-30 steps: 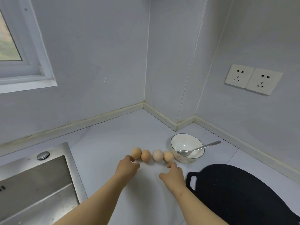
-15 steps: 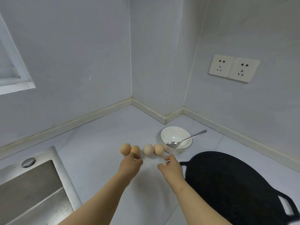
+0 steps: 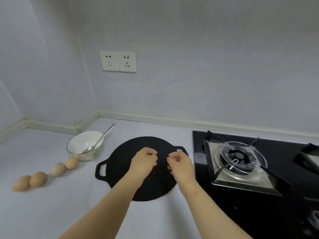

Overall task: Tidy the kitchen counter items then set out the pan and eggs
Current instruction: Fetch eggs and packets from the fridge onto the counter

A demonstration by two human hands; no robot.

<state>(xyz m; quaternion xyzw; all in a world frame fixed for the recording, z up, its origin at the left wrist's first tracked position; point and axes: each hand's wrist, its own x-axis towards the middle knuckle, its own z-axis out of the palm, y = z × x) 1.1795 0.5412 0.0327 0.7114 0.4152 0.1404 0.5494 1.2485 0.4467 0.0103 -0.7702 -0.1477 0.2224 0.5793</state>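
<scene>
Your left hand [image 3: 144, 161] and right hand [image 3: 181, 163] are over the black pan [image 3: 119, 163], fingers loosely curled, gripping nothing; contact with the pan is unclear. The pan lies between the stove [image 3: 224, 213] and four eggs [image 3: 58, 169].

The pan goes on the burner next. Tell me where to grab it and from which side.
Grip the pan by its two loop handles, the left hand on the near-left loop, the right hand on the far-right loop, each from outside. It is a flat disc lying flush on the counter with no long handle, so its rim likely offers little hold.
</scene>
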